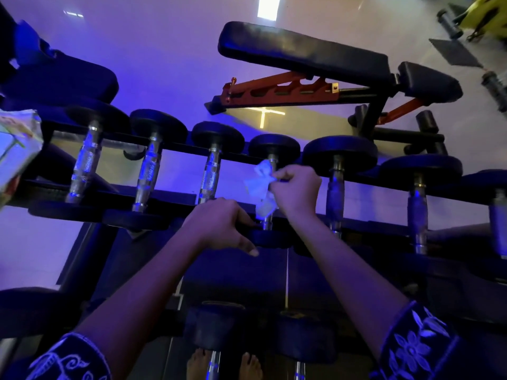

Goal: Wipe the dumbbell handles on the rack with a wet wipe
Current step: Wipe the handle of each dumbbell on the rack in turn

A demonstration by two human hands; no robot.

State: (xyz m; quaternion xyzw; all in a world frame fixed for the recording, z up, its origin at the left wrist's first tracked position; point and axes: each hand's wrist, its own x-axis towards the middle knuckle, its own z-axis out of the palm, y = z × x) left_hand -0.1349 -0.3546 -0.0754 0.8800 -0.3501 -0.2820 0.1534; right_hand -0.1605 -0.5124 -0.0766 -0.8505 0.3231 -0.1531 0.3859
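Right hand (297, 187) pinches crumpled white wet wipe (260, 185) against chrome dumbbell handle (272, 160). Left hand (219, 223), just below-left, curled round same dumbbell's black round end (271, 238).

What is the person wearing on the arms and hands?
The left hand and right hand are bare, without gloves. The sleeves end above the forearms: the left sleeve is dark with pale leaf scrolls, the right sleeve dark with pale flowers.

Both forearms extended forward; left hand (219, 223) grips dumbbell end (270, 239), right hand (297, 190) pinches wipe (259, 185).
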